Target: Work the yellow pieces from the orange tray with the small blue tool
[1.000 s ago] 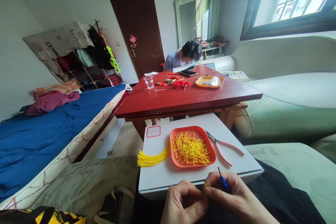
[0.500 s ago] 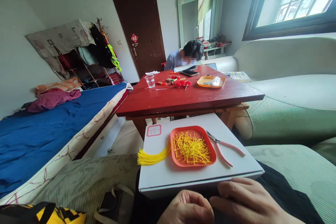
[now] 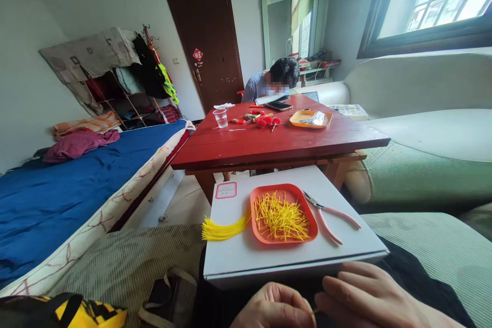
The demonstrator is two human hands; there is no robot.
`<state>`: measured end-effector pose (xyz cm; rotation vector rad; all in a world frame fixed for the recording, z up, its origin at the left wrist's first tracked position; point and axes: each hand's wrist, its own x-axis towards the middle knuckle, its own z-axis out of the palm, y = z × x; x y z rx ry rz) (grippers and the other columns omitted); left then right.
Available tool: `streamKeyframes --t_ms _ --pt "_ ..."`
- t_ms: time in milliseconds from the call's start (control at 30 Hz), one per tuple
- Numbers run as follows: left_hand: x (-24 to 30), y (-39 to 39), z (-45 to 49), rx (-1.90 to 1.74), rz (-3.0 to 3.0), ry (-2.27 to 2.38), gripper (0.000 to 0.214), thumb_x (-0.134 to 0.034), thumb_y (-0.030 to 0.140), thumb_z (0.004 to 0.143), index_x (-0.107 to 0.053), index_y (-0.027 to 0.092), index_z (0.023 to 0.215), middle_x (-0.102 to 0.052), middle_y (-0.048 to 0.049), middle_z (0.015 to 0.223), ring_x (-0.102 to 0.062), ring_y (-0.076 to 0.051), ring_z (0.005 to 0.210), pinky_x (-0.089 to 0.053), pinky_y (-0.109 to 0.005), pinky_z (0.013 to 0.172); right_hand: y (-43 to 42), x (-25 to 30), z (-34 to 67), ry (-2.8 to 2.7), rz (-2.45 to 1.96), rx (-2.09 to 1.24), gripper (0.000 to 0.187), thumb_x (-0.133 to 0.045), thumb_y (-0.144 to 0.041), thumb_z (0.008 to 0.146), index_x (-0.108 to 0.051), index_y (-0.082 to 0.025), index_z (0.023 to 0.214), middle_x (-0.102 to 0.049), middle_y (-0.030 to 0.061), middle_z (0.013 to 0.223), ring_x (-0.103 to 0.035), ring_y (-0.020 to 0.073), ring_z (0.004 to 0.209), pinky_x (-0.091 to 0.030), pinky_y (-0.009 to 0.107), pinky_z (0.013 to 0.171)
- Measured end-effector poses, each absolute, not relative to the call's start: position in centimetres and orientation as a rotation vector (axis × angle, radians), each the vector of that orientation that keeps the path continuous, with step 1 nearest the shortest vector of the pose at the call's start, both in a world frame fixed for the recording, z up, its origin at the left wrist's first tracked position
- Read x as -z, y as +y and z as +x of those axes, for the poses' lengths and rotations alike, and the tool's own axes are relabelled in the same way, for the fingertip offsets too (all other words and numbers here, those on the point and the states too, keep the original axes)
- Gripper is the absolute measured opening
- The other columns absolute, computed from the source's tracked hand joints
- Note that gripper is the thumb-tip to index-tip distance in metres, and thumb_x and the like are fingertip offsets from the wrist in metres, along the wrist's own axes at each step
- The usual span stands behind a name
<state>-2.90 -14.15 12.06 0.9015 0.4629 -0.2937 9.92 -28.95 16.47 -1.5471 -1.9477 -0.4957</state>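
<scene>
Near edge: left hand [image 3: 277, 308] curled, fingertips pinched on a thin strand [image 3: 316, 311], barely visible; right hand [image 3: 369, 291] just beside, back upward, fingers bent, grip hidden, impossible to tell. Just beyond both, on a white box [image 3: 230, 259]: short yellow pieces [image 3: 282, 218] in an orange tray [image 3: 265, 236], between a longer yellow bundle [image 3: 225, 229] and pink-handled pliers [image 3: 318, 206]. Farther off: red table [image 3: 269, 144], blue-covered bed [image 3: 96, 164] leftward, pale sofa [image 3: 430, 169] rightward, seated person [image 3: 255, 88], brown door [image 3: 205, 36].

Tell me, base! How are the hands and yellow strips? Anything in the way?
Left hand and right hand close together, thin yellowish bit between. Yellow strips heaped in red-orange tray, yellow bundle beside it. Nothing seen blocking the hands.
</scene>
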Motion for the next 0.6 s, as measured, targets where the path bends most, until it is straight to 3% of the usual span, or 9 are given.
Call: streamKeyframes --t_ms 200,333,467,600 --pt "-12.9 -13.4 -3.4 0.286 1.082 0.464 0.035 -0.079 0.039 0.048 -0.056 0.014 0.048 -0.043 0.0059 0.042 -0.027 -0.005 0.039 -0.013 -0.023 0.045 -30.0 -15.1 11.4 -1.96 -1.584 0.477 0.059 -0.009 -0.023 0.096 -0.066 -0.018 0.087 -0.065 0.0059 0.061 -0.055 0.0177 0.047 -0.044 0.031 0.049" --pt "-13.1 -13.0 -4.3 0.212 1.451 0.5 0.047 -0.072 0.058 0.056 -0.061 0.013 0.057 -0.05 0.0029 0.054 -0.039 -0.008 0.052 -0.025 -0.021 0.052 -30.1 -15.5 11.4 -1.985 -1.621 0.411 0.061 -0.007 -0.021 0.096 -0.066 -0.017 0.083 -0.064 0.0061 0.062 -0.053 0.017 0.045 -0.044 0.031 0.048" --pt "-13.5 -12.2 -4.8 0.184 1.632 0.47 0.042 -0.07 0.056 0.061 -0.069 0.014 0.066 -0.055 0.001 0.066 -0.048 -0.013 0.065 -0.033 -0.022 0.063 -29.8 -15.8 11.2 -2.006 -1.622 0.316 0.063 -0.005 -0.022 0.096 -0.066 -0.018 0.083 -0.064 0.0059 0.061 -0.051 0.0164 0.045 -0.044 0.03 0.048" --pt "-14.2 -12.2 -3.5 0.188 1.534 0.272 0.048 -0.067 0.059 0.063 -0.074 0.017 0.084 -0.056 -0.0006 0.076 -0.048 -0.012 0.065 -0.033 -0.022 0.06 -29.7 -15.7 11.3 -1.984 -1.597 0.246 0.056 -0.011 -0.028 0.097 -0.065 -0.02 0.085 -0.063 0.0045 0.06 -0.051 0.0159 0.045 -0.044 0.029 0.047"
